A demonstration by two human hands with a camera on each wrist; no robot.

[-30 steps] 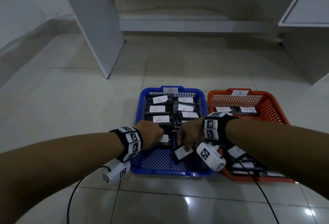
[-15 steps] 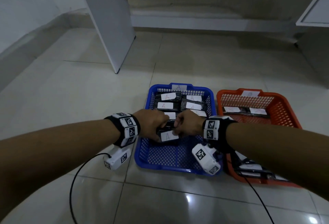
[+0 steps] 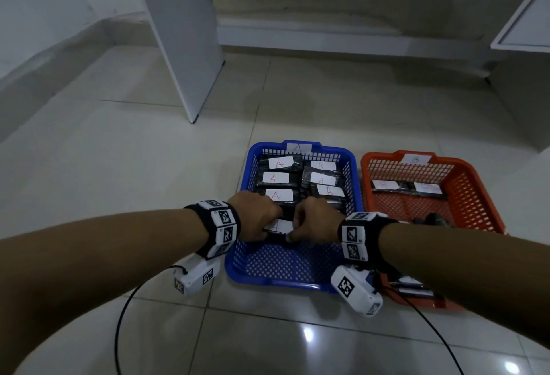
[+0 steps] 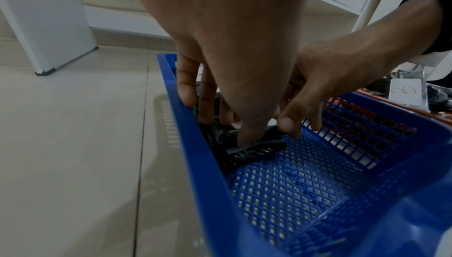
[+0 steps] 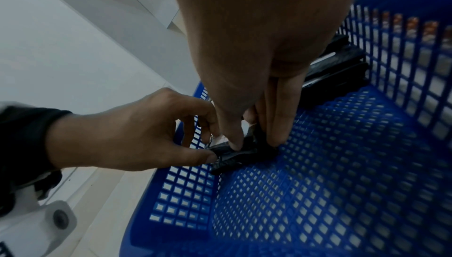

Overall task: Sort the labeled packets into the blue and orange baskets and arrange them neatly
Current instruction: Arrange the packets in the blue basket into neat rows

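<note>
Packet [image 3: 279, 227] shifted forward inside blue basket [image 3: 297, 281]

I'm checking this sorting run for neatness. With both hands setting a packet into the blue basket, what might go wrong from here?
1. The left hand and right hand pinch one black A packet close behind the left column; letting go unevenly may leave it crooked.
2. Fingers crowd the stacked packets behind, so withdrawing might nudge that row.
3. The blue basket has a bare front; the packet may slide forward.
</note>
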